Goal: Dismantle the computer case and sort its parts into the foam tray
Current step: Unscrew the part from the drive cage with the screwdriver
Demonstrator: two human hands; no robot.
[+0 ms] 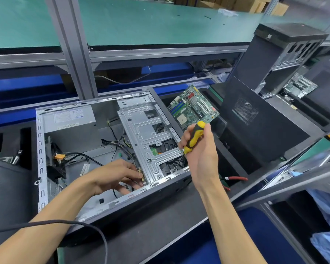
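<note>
My right hand (200, 149) grips one yellow-black screwdriver (193, 138), tip down at a screw on the drive cage (141, 134) inside the one open case (111, 149) at centre. Left hand (118, 175), fingers curled, braces the cage edge at seven o'clock of the tip. I judge a slip could stab those fingers. One motherboard (193, 106) sits in the foam tray (255, 128) at one o'clock.

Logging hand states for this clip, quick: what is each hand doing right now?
Left hand: inside the computer case, fingers at the metal bracket edge; firm grip cannot be told.
Right hand: closed on the screwdriver.
</note>
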